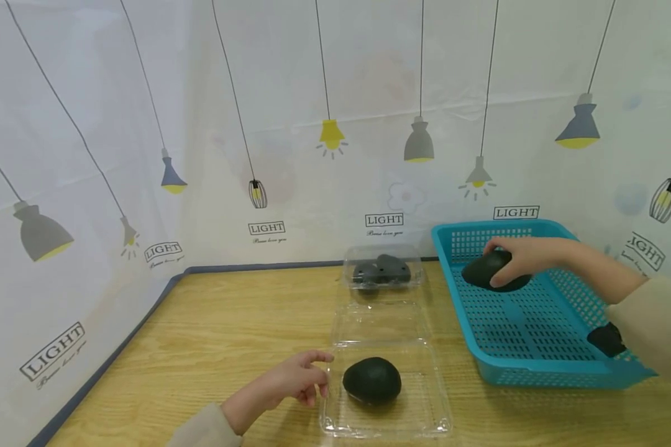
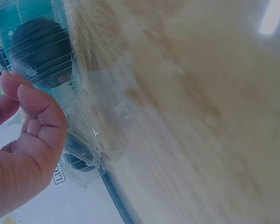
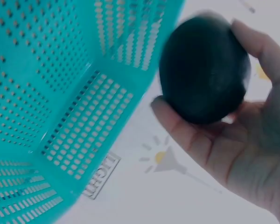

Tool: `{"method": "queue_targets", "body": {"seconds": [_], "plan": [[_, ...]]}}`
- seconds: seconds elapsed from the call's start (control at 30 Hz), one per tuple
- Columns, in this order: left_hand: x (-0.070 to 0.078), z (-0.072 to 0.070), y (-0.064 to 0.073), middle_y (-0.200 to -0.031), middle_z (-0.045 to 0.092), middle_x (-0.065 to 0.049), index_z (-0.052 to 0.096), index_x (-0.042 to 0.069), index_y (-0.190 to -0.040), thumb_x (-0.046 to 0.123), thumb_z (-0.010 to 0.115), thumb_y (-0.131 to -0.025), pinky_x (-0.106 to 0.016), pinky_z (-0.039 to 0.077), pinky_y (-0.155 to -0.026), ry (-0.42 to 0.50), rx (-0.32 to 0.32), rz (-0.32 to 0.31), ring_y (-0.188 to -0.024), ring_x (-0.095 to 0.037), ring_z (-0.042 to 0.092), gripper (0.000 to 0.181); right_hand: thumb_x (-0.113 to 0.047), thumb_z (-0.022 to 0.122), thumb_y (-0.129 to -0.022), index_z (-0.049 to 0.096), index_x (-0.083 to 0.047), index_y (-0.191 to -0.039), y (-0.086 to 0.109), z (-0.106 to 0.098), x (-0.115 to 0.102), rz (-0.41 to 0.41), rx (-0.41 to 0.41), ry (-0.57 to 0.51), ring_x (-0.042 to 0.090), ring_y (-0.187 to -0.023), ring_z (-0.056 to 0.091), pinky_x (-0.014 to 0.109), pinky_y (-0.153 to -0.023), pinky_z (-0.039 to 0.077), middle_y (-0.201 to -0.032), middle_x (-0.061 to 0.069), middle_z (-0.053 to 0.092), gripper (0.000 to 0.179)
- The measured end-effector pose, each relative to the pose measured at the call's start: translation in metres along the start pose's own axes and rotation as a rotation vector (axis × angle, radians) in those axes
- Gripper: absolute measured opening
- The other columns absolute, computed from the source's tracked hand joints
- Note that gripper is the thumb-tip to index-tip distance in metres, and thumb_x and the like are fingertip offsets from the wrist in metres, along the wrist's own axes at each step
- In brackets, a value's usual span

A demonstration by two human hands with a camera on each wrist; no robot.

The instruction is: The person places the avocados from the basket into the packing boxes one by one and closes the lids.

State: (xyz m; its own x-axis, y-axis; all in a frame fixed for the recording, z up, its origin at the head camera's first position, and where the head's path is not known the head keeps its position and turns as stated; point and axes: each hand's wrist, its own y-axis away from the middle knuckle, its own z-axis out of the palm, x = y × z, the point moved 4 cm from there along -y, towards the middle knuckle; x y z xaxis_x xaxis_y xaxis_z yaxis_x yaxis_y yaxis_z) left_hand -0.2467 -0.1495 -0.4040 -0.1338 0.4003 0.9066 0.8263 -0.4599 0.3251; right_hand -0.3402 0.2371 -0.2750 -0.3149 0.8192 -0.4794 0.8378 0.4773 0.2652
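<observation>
My right hand point(image 1: 522, 261) grips a dark avocado point(image 1: 483, 273) above the turquoise basket point(image 1: 481, 360). In the right wrist view the thumb and fingers lie around the sides of the avocado point(image 3: 203, 70), beside the basket wall point(image 3: 84, 126). Another dark avocado point(image 1: 372, 380) sits in the left part of an open clear plastic clamshell box point(image 1: 419, 422). My left hand point(image 1: 293, 379) is at that box's left edge, the index finger reaching to the rim and the other fingers loosely bent. The left wrist view shows its fingertips point(image 2: 25, 88) right by the clear plastic.
Behind the open box stands another clear clamshell box point(image 1: 383, 251) with dark avocados inside, near the back edge of the wooden table point(image 1: 246, 310). A white sheet point(image 1: 313, 236) printed with lamps hangs around the back and sides. A black object point(image 1: 606, 339) is by the right sleeve.
</observation>
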Motion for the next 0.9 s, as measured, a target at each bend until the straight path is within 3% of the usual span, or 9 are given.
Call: {"method": "queue_targets", "body": {"seconds": [0.2, 0.4, 0.67, 0.9], "plan": [[0.002, 0.000, 0.001, -0.066, 0.058, 0.000, 0.035, -0.003, -0.133, 0.011, 0.050, -0.086, -0.019, 0.041, -0.046, 0.000, -0.002, 0.003, -0.044, -0.005, 0.046, 0.052, -0.033, 0.067, -0.080, 0.035, 0.000, -0.126, 0.016, 0.008, -0.022, -0.034, 0.135, -0.051, 0.023, -0.085, 0.055, 0.035, -0.065, 0.048, -0.108, 0.021, 0.053, 0.065], [0.004, 0.000, 0.002, -0.066, 0.057, -0.001, 0.035, -0.003, -0.132, 0.011, 0.051, -0.086, -0.018, 0.040, -0.046, 0.009, 0.003, 0.003, -0.043, -0.005, 0.046, 0.051, -0.033, 0.067, -0.078, 0.036, -0.004, -0.127, 0.027, 0.028, -0.053, -0.089, 0.161, -0.096, 0.021, -0.084, 0.056, 0.033, -0.064, 0.047, -0.108, 0.018, 0.053, 0.065], [0.005, 0.001, 0.003, -0.065, 0.057, 0.000, 0.035, -0.003, -0.132, 0.011, 0.051, -0.086, -0.018, 0.040, -0.045, 0.015, -0.002, -0.001, -0.043, -0.004, 0.045, 0.051, -0.031, 0.069, -0.076, 0.040, -0.009, -0.125, 0.034, 0.066, -0.090, -0.153, 0.082, -0.173, 0.019, -0.082, 0.054, 0.033, -0.063, 0.045, -0.107, 0.011, 0.053, 0.061], [0.004, 0.001, 0.002, -0.065, 0.057, 0.000, 0.035, -0.004, -0.132, 0.011, 0.051, -0.086, -0.018, 0.040, -0.046, 0.010, 0.000, -0.001, -0.044, -0.004, 0.046, 0.051, -0.028, 0.068, -0.077, 0.043, -0.011, -0.121, 0.032, 0.103, -0.105, -0.196, -0.039, -0.302, 0.022, -0.086, 0.053, 0.037, -0.065, 0.044, -0.107, 0.009, 0.053, 0.054]]}}
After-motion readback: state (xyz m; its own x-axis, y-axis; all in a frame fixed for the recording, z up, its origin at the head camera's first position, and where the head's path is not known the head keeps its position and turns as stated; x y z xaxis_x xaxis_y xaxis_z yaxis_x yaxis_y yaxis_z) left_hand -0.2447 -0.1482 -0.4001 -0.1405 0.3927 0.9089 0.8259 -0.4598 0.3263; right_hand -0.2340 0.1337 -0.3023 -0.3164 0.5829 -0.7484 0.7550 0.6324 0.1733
